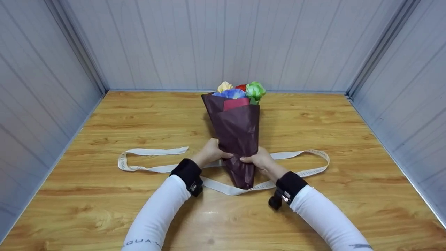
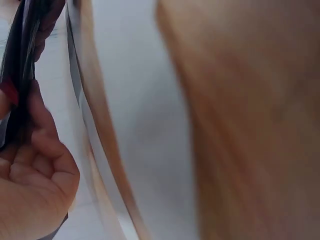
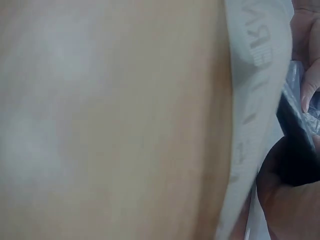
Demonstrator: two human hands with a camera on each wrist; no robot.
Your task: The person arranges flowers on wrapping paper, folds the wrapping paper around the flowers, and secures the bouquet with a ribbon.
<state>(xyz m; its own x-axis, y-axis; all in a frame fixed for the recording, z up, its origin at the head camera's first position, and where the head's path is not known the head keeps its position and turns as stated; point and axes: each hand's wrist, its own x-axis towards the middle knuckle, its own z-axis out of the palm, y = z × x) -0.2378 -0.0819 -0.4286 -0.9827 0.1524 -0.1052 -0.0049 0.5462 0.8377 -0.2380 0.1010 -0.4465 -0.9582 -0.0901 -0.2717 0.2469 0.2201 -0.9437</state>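
A bouquet (image 1: 235, 129) in dark purple wrapping paper lies in the middle of the table, blooms toward the back wall. Blue, green, red and pale yellow flowers (image 1: 256, 91) show above the paper, beside a red inner sheet (image 1: 237, 104). My left hand (image 1: 213, 153) grips the lower wrap from the left, thumb across its front. From the right, my right hand (image 1: 260, 159) holds it the same way; the fingers behind the paper are hidden. A white printed ribbon (image 1: 230, 190) runs under and around the narrow end of the wrap, looping out to both sides.
The ribbon's loose end (image 1: 179, 150) lies left of the bouquet, and its right loop (image 1: 327, 158) curves on the wooden table (image 1: 139, 118). Grey panel walls (image 1: 223, 45) enclose the back and both sides.
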